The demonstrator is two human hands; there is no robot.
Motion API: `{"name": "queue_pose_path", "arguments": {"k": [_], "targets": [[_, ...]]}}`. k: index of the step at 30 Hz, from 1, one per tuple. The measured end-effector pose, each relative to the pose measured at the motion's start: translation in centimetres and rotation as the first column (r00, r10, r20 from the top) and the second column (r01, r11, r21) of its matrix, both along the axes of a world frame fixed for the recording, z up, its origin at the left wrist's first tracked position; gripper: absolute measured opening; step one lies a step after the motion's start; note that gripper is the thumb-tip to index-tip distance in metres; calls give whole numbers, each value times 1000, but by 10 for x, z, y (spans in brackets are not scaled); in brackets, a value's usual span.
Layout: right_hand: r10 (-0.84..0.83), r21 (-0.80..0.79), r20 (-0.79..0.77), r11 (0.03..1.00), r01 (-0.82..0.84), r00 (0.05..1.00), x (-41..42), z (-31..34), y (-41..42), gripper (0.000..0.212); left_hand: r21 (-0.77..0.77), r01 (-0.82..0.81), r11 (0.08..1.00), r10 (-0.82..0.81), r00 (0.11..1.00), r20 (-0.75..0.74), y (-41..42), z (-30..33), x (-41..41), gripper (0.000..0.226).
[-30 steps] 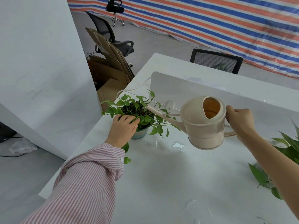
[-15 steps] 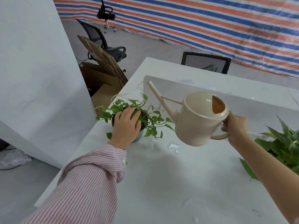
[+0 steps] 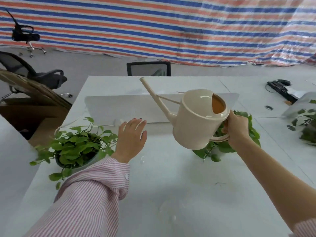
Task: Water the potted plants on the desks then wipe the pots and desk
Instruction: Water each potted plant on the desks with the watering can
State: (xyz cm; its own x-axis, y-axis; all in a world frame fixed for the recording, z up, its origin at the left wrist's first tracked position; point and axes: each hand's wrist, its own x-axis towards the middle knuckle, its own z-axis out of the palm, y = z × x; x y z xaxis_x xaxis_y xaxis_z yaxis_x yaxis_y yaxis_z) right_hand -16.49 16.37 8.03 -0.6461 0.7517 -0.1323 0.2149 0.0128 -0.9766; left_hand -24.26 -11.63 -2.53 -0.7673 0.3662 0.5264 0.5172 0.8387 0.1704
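Note:
My right hand (image 3: pixel 236 130) grips the handle of a cream watering can (image 3: pixel 196 118), held in the air above the white desk (image 3: pixel 171 185) with its long spout pointing up and to the left. Behind the can and my hand stands a leafy potted plant (image 3: pixel 251 134), partly hidden. A second potted plant (image 3: pixel 77 147) with trailing leaves sits near the desk's left edge. My left hand (image 3: pixel 131 139) hovers with fingers straight, just to the right of that plant, apart from it.
A low white divider panel (image 3: pixel 119 106) runs across the desk behind the plants, with a white cable along it. Another plant (image 3: pixel 306 124) and a black keyboard (image 3: pixel 280 89) lie on the desk at right. Office chairs and cardboard stand at left. Small water spots mark the desk surface.
My left hand came off the left plant and moved right. The watering can tipped back, spout up, and travelled right toward the second plant as my view turned the same way.

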Motion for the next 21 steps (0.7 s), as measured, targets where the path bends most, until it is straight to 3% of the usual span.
{"name": "queue_pose_path", "arguments": {"k": [10,15,21], "targets": [[-201,78,17,977,199,979,97,14,145,39,28,326,945,-327,940,99,176,20,44,43],[-211,167,9,964,207,977,122,5,230,42,-4,298,954,-292,937,194,261,15,63,46],[-179,198,47,966,166,983,123,-20,303,42,-149,198,969,-155,954,258,323,15,59,48]]}}
